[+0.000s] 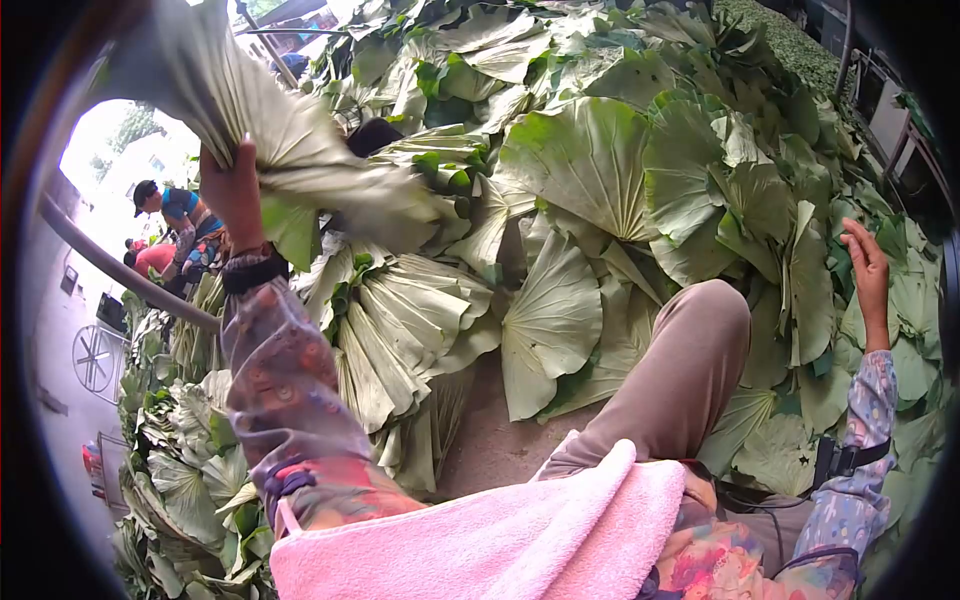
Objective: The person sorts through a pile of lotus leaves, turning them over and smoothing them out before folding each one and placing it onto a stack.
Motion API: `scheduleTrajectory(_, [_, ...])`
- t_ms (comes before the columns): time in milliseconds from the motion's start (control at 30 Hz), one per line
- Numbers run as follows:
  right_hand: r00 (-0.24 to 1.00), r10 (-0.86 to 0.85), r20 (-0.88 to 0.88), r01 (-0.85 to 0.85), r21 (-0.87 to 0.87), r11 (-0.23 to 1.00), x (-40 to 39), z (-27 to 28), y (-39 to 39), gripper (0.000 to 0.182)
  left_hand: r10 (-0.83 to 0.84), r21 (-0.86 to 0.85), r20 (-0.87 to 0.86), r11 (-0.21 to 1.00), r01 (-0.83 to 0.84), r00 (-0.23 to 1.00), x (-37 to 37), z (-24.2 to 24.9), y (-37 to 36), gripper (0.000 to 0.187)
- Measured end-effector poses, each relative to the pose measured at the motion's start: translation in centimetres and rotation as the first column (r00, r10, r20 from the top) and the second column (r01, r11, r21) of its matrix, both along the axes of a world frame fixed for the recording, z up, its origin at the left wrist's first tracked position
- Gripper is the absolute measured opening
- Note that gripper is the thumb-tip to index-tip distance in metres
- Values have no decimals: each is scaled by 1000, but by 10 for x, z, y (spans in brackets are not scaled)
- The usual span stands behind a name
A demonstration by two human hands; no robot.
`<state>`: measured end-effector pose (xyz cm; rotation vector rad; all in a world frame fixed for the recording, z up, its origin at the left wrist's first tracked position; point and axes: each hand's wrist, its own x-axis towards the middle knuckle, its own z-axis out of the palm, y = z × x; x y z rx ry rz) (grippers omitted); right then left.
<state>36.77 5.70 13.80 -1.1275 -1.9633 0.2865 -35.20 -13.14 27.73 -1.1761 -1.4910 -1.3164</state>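
Observation:
My left hand (232, 200) is raised at the upper left, its fingers closed around the gathered base of a bundle of lotus leaves (290, 145). The bundle fans out above and to the right of the hand, and its edges are blurred. Below it lies a folded stack of pale green lotus leaves (405, 325). Off to the far right, my right hand (868, 262) is held up with fingers stretched out and nothing in it. Behind that hand are more large lotus leaves (765, 205).
A high heap of lotus leaves (590, 160) surrounds my bent knee (690, 345). A pink towel (480, 540) lies across my lap. At left are a curved pipe (125, 275), a fan (95, 358) and another person (185, 225) bending over. Bare floor (495, 430) shows before me.

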Motion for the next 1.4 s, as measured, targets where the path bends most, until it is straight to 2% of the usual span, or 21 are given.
scheduleTrajectory(100, [997, 9, 74, -8, -16, 1000, 4, -1, -14, 25, 180, -224, -106, 954, -200, 978, -20, -39, -8, 46])
scheduleTrajectory(167, [995, -30, 93, 34, -46, 998, 22, 1, -26, 26, 100, -455, -149, 877, -158, 984, -94, -104, -1, 55])
scheduleTrajectory(233, [992, -90, 89, 95, -53, 994, 60, 0, -38, 26, 246, -745, -311, 537, -396, 918, -132, -173, 3, 63])
scheduleTrajectory(267, [992, -118, 46, 121, -72, 990, 78, 2, -47, 27, 332, -799, -260, 453, -395, 907, -101, -195, 10, 70])
scheduleTrajectory(300, [989, -145, 32, 146, -69, 987, 103, 1, -54, 28, 169, -812, -85, 559, -166, 982, -76, -218, 16, 73])
scheduleTrajectory(367, [960, -276, 51, 279, -61, 958, 134, 4, -83, 29, -260, -676, 370, 584, 450, 892, -54, -295, 54, 57])
scheduleTrajectory(400, [954, -299, 9, 298, -103, 949, 161, -2, -93, 29, -324, -615, 511, 509, 602, 796, -7, -319, 63, 51])
scheduleTrajectory(433, [947, -321, -36, 313, -141, 939, 189, -8, -102, 29, -222, -553, 733, 358, 753, 643, 33, -343, 66, 46])
scheduleTrajectory(467, [931, -364, -37, 354, -155, 922, 207, -11, -118, 29, -80, -322, 935, 219, 921, 346, 51, -395, 75, 44])
scheduleTrajectory(533, [927, -374, 15, 374, -99, 922, 241, -22, -149, 30, 36, -443, 892, 265, 857, 450, 119, -434, 55, 44])
scheduleTrajectory(633, [886, -455, -94, 422, -246, 873, 311, -57, -188, 33, 198, -444, 895, 471, 762, 399, 123, -588, 38, 56])
scheduleTrajectory(700, [802, -591, -88, 535, -335, 775, 354, -83, -218, 33, 410, -677, 735, 409, 611, 540, 143, -563, 10, 70])
scheduleTrajectory(833, [592, -804, 61, 692, -550, 467, 374, -107, -279, 32, 442, -624, 778, 463, 629, 446, 138, -575, -2, 82])
scheduleTrajectory(867, [553, -832, 39, 703, -558, 441, 377, -114, -297, 33, 410, -552, 831, 527, 646, 376, 132, -589, 1, 85])
scheduleTrajectory(1033, [414, -907, -79, 663, -656, 360, 414, -152, -348, 36, 430, -578, 813, 520, 629, 392, 125, -597, 25, 89])
scheduleTrajectory(1167, [400, -916, 32, 702, -654, 284, 396, -151, -366, 33, 428, -569, 821, 550, 611, 378, 133, -603, 42, 90])
scheduleTrajectory(1200, [396, -918, 10, 688, -666, 289, 390, -148, -367, 33, 467, -535, 837, 583, 611, 286, 131, -611, 46, 87])
scheduleTrajectory(1233, [395, -919, 15, 698, -655, 289, 386, -144, -369, 33, 490, -607, 793, 592, 530, 362, 133, -620, 50, 72])
scheduleTrajectory(1300, [398, -917, 16, 710, -639, 297, 377, -140, -363, 33, 364, -202, 930, 619, 759, -50, 128, -633, 60, 46])
scheduleTrajectory(1333, [391, -920, 8, 719, -627, 300, 373, -139, -359, 33, 296, -38, 930, 668, 743, -219, 151, -588, 63, 27])
scheduleTrajectory(1400, [366, -930, -38, 683, -667, 296, 388, -153, -357, 34, 138, 31, 974, 703, 710, -179, 167, -551, 81, 21])
